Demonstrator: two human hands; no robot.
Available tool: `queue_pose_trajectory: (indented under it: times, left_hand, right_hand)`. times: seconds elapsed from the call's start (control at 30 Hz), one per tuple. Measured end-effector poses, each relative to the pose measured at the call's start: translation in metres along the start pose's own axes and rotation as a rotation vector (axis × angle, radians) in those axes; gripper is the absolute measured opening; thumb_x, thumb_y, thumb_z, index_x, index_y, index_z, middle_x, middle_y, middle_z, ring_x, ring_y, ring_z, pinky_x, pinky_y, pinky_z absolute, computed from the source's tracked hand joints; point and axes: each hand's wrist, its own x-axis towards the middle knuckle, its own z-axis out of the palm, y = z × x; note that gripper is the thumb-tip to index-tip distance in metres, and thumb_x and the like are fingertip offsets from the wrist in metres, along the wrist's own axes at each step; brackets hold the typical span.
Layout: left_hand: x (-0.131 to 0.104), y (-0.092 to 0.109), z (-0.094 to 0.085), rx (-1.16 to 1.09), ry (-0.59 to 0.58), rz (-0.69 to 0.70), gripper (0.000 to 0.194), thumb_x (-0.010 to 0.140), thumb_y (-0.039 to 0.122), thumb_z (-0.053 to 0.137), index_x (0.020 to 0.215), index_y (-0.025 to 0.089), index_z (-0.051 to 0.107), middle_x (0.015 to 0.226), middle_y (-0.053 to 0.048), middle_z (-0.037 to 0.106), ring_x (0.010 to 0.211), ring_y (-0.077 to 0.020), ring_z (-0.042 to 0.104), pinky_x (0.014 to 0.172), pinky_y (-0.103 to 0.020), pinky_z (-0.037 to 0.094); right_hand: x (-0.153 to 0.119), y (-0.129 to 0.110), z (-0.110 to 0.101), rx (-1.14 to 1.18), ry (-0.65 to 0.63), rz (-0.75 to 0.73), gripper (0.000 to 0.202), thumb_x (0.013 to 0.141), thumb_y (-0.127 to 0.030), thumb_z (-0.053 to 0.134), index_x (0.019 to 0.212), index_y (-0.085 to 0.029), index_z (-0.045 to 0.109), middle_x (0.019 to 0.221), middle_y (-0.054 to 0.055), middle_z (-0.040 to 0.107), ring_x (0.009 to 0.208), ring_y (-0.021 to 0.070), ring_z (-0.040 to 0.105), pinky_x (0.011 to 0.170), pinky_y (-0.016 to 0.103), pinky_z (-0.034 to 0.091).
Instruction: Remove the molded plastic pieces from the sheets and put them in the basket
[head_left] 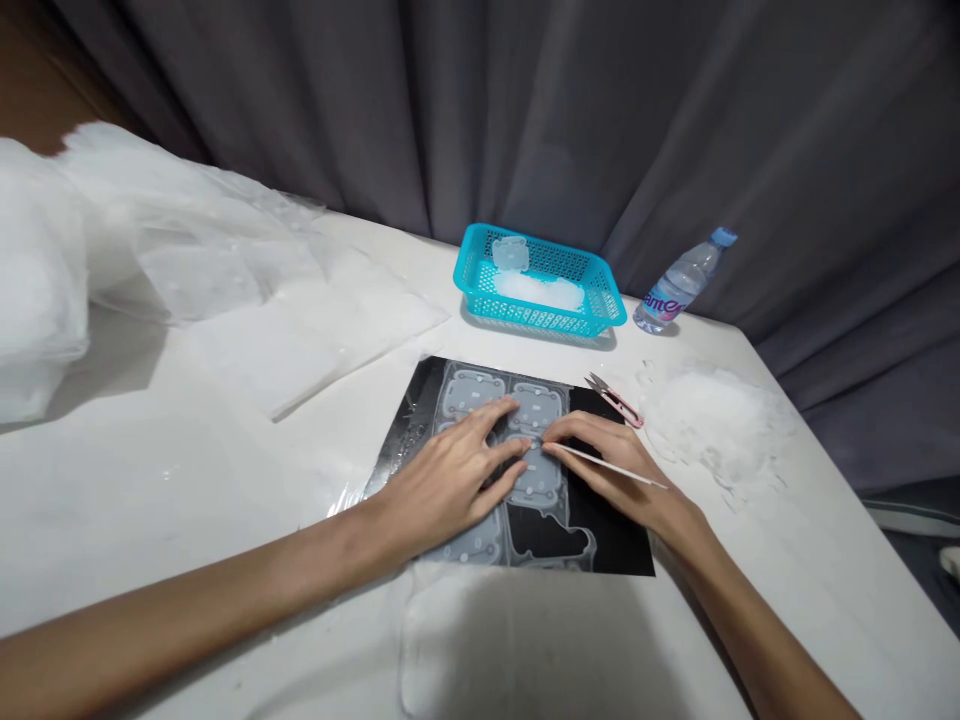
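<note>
Grey curtain (480,120) hangs behind everything, beyond the black mat (611,545) that serves as the landmark; the white table (225,590) spreads around that mat, with a heap of clear plastic (150,240) to its left, a blue basket (536,318) holding translucent pieces just beyond it, a pile of scraps (712,415) to its right, a water bottle (679,290) beyond its far right corner, and pink-handled snips (616,400) close by that same corner; on the mat itself lies the translucent sheet (540,403) of rounded shapes, one part near the front cut away to bare black; smallest is the thin white stick (622,468), slanting above the mat's right half; good work here probably calls for pinning the sheet flat close to the tip, with light, short strokes along each outline and the steadying fingertips clear of its path; the left hand (461,460) lies palm down, fingers moderately spread on the sheet; the right hand (615,455) has its fingers pinched narrowly round the stick, whose exact contact I cannot tell.
</note>
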Motion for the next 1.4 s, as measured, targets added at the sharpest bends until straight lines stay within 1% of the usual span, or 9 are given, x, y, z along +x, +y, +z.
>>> queue_pose_trajectory:
  times: [0.47,0.53,0.67,0.77,0.87,0.97,1.07,1.27,1.4]
  left_hand:
    - [-0.002,0.000,0.007,-0.047,-0.001,-0.034,0.031,0.107,0.031,0.053,0.128,0.016,0.070,0.168,-0.021,0.035,0.150,-0.0383,0.042,0.120,-0.055,0.043]
    - [-0.003,-0.002,0.010,-0.065,-0.006,-0.049,0.033,0.107,0.032,0.052,0.131,0.017,0.069,0.169,-0.020,0.032,0.153,-0.0368,0.038,0.122,-0.054,0.040]
    - [-0.005,-0.002,0.009,-0.103,-0.038,-0.068,0.036,0.108,0.035,0.050,0.131,0.016,0.070,0.167,-0.021,0.036,0.154,-0.0349,0.036,0.123,-0.053,0.039]
    - [-0.001,0.000,0.000,-0.171,-0.054,-0.125,0.039,0.106,0.042,0.052,0.128,0.017,0.072,0.162,-0.020,0.045,0.149,-0.0352,0.045,0.121,-0.055,0.041]
    - [0.008,0.001,-0.016,-0.350,0.003,-0.303,0.042,0.106,0.052,0.049,0.122,0.022,0.072,0.143,-0.012,0.067,0.133,-0.0317,0.063,0.114,-0.055,0.048]
    - [0.020,-0.003,-0.029,-0.615,0.026,-0.455,0.053,0.108,0.058,0.035,0.107,0.022,0.075,0.116,-0.007,0.078,0.112,-0.0265,0.072,0.105,-0.048,0.054]
    - [0.027,-0.011,-0.033,-0.745,-0.054,-0.444,0.047,0.103,0.058,0.048,0.104,0.020,0.076,0.107,-0.007,0.079,0.104,-0.0259,0.072,0.098,-0.042,0.055]
    - [0.025,-0.017,-0.031,-0.699,-0.089,-0.386,0.033,0.098,0.049,0.060,0.104,0.020,0.074,0.107,-0.006,0.075,0.103,-0.0245,0.068,0.096,-0.039,0.052]
    - [0.024,-0.013,-0.029,-0.703,-0.066,-0.369,0.034,0.100,0.049,0.055,0.091,0.019,0.066,0.097,-0.004,0.072,0.097,-0.0228,0.068,0.086,-0.035,0.053]
  right_hand:
    - [0.002,0.018,0.023,-0.415,0.056,-0.202,0.035,0.110,-0.026,0.042,0.137,-0.017,0.062,0.129,0.018,0.068,0.121,0.0300,0.063,0.102,0.046,0.053]
    - [0.018,0.030,0.013,-0.370,0.183,-0.180,0.034,0.110,-0.027,0.039,0.125,-0.017,0.068,0.118,0.017,0.071,0.113,0.0298,0.064,0.101,0.048,0.052]
    - [0.052,0.051,-0.027,-0.256,0.644,0.009,0.038,0.109,-0.037,0.040,0.107,-0.019,0.074,0.107,0.015,0.072,0.105,0.0313,0.065,0.100,0.052,0.050]
    - [0.053,0.041,-0.044,-0.220,0.574,0.003,0.029,0.106,-0.037,0.049,0.108,-0.022,0.075,0.109,0.011,0.073,0.108,0.0293,0.067,0.100,0.047,0.050]
    - [0.034,0.006,-0.036,-0.103,0.491,0.003,0.023,0.105,-0.032,0.055,0.112,-0.024,0.075,0.107,0.008,0.072,0.105,0.0252,0.068,0.096,0.040,0.052]
    - [0.016,-0.028,-0.021,0.065,0.191,-0.003,0.025,0.104,-0.033,0.058,0.121,-0.028,0.076,0.102,0.005,0.071,0.093,0.0208,0.068,0.085,0.034,0.054]
    - [0.009,-0.037,-0.017,0.184,-0.016,-0.003,0.031,0.105,-0.038,0.057,0.130,-0.029,0.073,0.094,0.004,0.070,0.082,0.0185,0.066,0.078,0.033,0.054]
    - [0.015,0.000,-0.011,0.040,0.416,0.061,0.050,0.111,-0.050,0.032,0.117,-0.028,0.077,0.121,0.010,0.064,0.121,0.0263,0.058,0.111,0.047,0.042]
    - [0.027,0.007,0.010,0.088,0.252,0.077,0.040,0.110,-0.046,0.040,0.121,-0.025,0.072,0.116,0.009,0.070,0.114,0.0258,0.060,0.104,0.044,0.045]
